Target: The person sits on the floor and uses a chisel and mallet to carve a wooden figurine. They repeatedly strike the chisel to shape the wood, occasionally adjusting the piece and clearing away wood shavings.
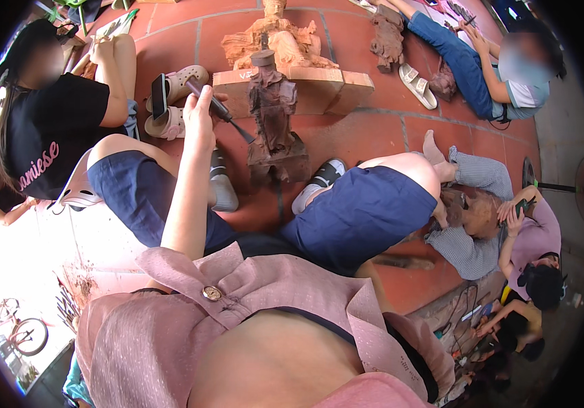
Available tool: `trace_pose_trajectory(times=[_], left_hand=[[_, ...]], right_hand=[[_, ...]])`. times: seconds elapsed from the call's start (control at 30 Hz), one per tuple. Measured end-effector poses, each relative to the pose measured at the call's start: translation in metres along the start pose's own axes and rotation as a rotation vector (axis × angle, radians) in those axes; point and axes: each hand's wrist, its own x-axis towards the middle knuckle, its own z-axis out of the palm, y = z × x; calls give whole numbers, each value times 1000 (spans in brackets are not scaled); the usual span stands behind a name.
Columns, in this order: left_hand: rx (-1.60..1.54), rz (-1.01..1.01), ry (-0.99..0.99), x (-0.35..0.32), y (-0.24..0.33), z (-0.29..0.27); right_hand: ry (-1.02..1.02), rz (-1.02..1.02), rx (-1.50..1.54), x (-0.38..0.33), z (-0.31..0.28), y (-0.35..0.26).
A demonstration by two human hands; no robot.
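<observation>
One-handed in view, holding a tool (218, 109) in the left grip (200, 122); slanting it down-right to the upright brown statue (273, 112).

And on the red-tiled floor (373, 132) stands the dark statue (273, 122), a wooden block (322, 92) just beyond, pale sandal (417, 86) to the right!

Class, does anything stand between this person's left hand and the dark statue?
Nothing visible stands in the way. The left hand holds a tool that spans the gap, its tip by the left side of the dark statue; contact is unclear. The wooden base lies beyond the statue.
</observation>
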Motion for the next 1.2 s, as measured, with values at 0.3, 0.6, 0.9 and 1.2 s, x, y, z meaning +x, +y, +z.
trace_pose_trajectory(times=[0.3,0.6,0.9,1.2], left_hand=[[-50,-104,-17,-42,17,-45],[19,-61,-85,-45,11,-50],[-114,53,16,-29,37,-59],[143,190,-84,-8,53,-23]], right_hand=[[-54,-32,-41,0,2,-9],[9,-34,-29,5,-26,-6],[350,-814,614,-19,-172,-172],[-1,-1301,748,-71,-215,-410]])
